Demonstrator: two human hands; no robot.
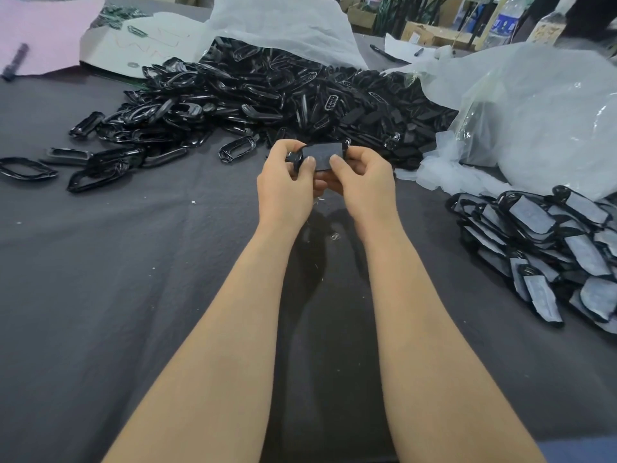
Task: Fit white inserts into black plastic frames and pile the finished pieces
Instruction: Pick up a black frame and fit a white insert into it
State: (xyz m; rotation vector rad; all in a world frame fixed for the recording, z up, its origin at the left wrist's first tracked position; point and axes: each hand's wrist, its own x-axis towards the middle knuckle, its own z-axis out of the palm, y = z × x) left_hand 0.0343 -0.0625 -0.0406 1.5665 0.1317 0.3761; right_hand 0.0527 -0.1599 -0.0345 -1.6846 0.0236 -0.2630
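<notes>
A black plastic frame with a greyish insert lying in it is held above the table's middle. My left hand grips its left end, thumb pressed on the insert. My right hand grips the right end, thumb also on top. Behind them lies a big heap of empty black frames, spilling leftward. A pile of finished pieces with pale inserts sits at the right. The clear bag at the far right seems to hold white inserts.
A dark grey cloth covers the table. White wrapping paper rises behind the heap. A pink sheet with a pen lies at the far left. A water bottle and boxes stand at the back right.
</notes>
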